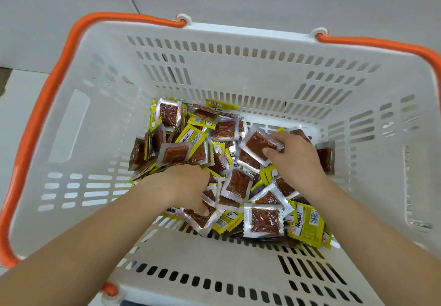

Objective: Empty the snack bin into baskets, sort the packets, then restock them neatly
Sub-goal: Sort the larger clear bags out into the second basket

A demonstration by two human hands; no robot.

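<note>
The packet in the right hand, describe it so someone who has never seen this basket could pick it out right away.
Look into the white basket with orange handles, at the heap of snack packets on its floor. On the far right of the heap, the right hand pinches one packet. It lies clear side up, showing a brown square in a silver crimped border, and is the only packet held between a thumb and fingers.
</note>
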